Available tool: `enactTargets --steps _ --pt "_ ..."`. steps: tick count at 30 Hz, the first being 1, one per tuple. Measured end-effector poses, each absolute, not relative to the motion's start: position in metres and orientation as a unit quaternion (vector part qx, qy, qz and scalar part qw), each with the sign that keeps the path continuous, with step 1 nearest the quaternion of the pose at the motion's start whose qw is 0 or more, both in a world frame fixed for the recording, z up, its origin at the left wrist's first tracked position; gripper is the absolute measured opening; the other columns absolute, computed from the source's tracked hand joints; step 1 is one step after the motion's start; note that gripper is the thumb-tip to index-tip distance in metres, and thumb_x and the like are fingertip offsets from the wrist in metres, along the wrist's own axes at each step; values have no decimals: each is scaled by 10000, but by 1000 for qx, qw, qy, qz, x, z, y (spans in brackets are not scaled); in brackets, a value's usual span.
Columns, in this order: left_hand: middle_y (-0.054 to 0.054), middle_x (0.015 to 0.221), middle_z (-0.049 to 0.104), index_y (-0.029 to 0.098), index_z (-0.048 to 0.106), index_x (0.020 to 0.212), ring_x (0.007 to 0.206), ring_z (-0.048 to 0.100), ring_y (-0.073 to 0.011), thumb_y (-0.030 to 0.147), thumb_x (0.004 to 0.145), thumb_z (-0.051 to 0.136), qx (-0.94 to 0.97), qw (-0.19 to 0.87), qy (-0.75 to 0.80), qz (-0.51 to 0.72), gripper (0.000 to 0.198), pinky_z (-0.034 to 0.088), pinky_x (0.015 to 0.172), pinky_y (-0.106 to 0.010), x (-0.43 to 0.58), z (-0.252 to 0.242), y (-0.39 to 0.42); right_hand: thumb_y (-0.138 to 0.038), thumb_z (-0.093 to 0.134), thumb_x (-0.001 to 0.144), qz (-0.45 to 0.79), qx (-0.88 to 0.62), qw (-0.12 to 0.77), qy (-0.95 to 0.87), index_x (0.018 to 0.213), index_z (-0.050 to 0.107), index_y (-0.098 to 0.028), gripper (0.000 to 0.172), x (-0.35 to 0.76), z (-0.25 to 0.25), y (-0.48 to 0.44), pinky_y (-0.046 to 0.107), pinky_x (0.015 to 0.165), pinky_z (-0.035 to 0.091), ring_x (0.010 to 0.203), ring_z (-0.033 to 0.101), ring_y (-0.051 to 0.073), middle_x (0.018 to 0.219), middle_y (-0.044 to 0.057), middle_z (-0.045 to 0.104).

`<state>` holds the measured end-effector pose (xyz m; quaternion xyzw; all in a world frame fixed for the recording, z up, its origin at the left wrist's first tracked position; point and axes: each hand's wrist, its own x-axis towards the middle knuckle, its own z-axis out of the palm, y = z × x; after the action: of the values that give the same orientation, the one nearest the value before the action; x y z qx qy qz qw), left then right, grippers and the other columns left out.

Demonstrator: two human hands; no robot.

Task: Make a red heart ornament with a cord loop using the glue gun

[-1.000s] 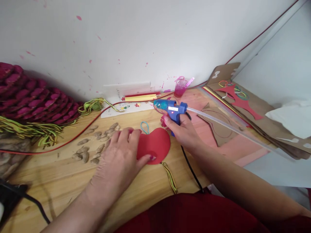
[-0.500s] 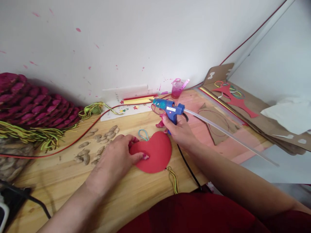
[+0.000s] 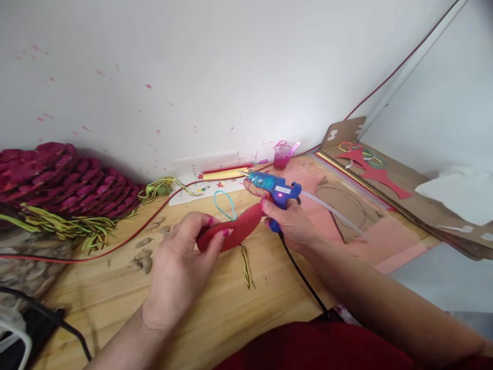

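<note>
A red heart-shaped cutout [image 3: 231, 239] is tilted up above the wooden table, its edge turned toward me. My left hand [image 3: 185, 262] pinches its left side between thumb and fingers. A light-blue cord loop [image 3: 224, 203] rises from the notch at its top, and a yellow-green yarn tassel [image 3: 246, 267] hangs below. My right hand [image 3: 292, 221] grips a blue hot glue gun [image 3: 275, 189] with its indicator light lit. The right thumb is at the heart's right edge. The gun's nozzle points left, above the heart, and a long clear glue stick [image 3: 335, 213] sticks out behind it.
Several peanuts [image 3: 142, 257] lie left of the heart. A large magenta scaly piece [image 3: 73, 177] stands at the back left. At the back are a cup of pink paint [image 3: 282, 156] and paper strips [image 3: 227, 173]; cardboard [image 3: 442, 226] lies right. A red cable [image 3: 127, 236] crosses the table.
The heart has gone from lying flat to being lifted and tilted, with its tassel now dangling. My right thumb has come to its edge. The glue gun stays in my right hand.
</note>
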<state>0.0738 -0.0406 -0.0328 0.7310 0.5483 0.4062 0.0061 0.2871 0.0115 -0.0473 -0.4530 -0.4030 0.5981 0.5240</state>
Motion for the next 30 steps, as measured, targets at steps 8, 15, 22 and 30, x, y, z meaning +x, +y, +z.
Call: enactTargets --steps 8,15,22,30 --pt "-25 1064 692 307 587 1303 905 660 -161 71 877 638 815 -127 426 371 490 526 794 -287 71 -39 -45 -396 884 601 594 -459 512 -418 803 670 -177 367 283 -39 4 253 496 336 525 451 91 616 -34 579" --pt "-48 1015 694 260 669 1199 899 657 -176 120 906 614 815 -74 429 383 329 545 773 -307 73 -38 -41 -380 868 620 569 -476 518 -426 842 696 -200 333 282 -39 1 255 520 375 555 454 99 638 -36 595" --pt "-48 964 714 211 714 1072 881 670 -168 129 911 615 811 -36 419 407 207 549 768 -290 75 -29 -41 -359 827 655 548 -462 531 -452 936 723 -211 334 278 -30 -3 269 531 437 651 549 137 899 38 736" --pt "-18 965 730 239 706 1103 880 669 -153 137 889 653 779 67 433 449 243 549 788 -292 72 -37 -34 -336 840 661 545 -457 551 -436 883 707 -214 286 278 -35 -2 270 554 446 642 584 131 791 -6 708"
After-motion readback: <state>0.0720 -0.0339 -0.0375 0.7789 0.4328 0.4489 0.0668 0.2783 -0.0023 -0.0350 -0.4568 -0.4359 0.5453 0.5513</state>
